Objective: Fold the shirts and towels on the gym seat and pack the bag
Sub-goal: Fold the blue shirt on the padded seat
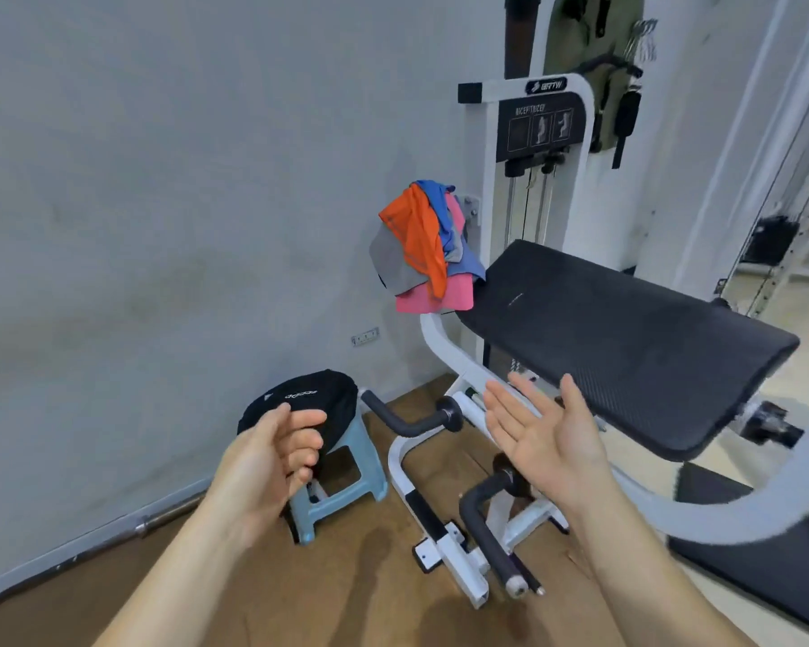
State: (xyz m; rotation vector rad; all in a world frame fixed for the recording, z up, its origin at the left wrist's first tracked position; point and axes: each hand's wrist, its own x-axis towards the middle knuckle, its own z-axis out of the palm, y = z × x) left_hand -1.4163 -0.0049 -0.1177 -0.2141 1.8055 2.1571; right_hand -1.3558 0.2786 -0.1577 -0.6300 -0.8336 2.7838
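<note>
Both hands up in front of me, nothing held. My left hand (pixel 272 452) is loosely curled, fingers half bent, gripping nothing. My right hand (pixel 545 434) is spread flat, palm turned inward, fingers apart. No cloth touched yet.

Just past the left hand: black bag (pixel 307 401) sits on a light-blue stool (pixel 346 478) by the wall, cannot tell if it is unzipped.

Further out: the black padded worktop (pixel 627 338) of the gym machine is bare, tilted, good folding surface. Beyond its far left corner hangs the pile of shirts and towels (pixel 423 247), orange, blue, grey, pink, draped over the frame.

Step in hand looks like reaching for the pile. Best way: take the top orange piece alone with both hands, lift it clear so the rest does not slide off, spread it flat on the pad before folding. Tilt may let cloth slip.
</note>
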